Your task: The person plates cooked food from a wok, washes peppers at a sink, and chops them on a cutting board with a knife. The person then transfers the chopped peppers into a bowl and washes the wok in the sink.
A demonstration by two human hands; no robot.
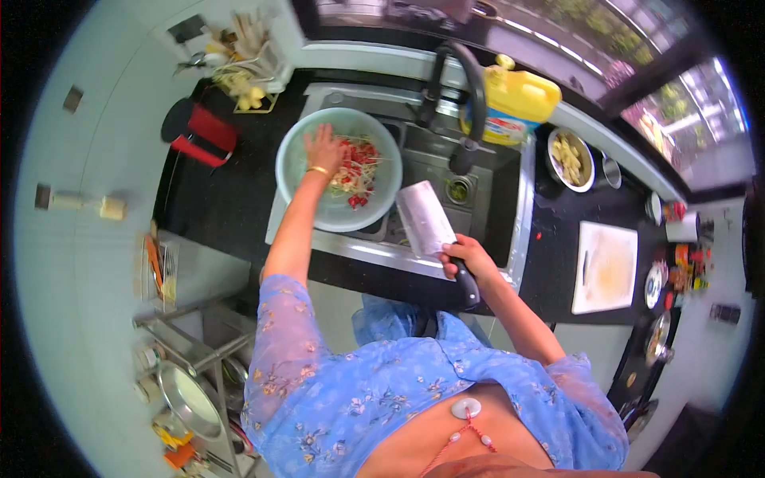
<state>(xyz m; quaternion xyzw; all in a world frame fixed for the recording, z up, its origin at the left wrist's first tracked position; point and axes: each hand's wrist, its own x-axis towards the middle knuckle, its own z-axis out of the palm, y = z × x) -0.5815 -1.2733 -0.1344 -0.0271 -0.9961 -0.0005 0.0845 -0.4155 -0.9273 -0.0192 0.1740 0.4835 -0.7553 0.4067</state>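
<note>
My left hand [324,151] reaches into a large pale bowl [288,187] at the left side of the sink. Its fingers are spread and rest against a heap of chopped red pieces and pale shreds [360,171], perhaps chillies; the exact kind is unclear. A gold bangle [319,170] circles that wrist. Over the front edge of the sink, my right hand [468,259] is closed around the black handle of a cleaver [426,219]. The broad blade points away from me and to the left, close to the bowl but apart from it.
A black tap [474,88] arches over the sink [502,215]. Behind it stands a yellow jug [518,99]. To the right are a bowl of pale pieces [588,163] and a white cutting board [606,267]. A red knife block [203,135] and utensil rack [271,68] stand left.
</note>
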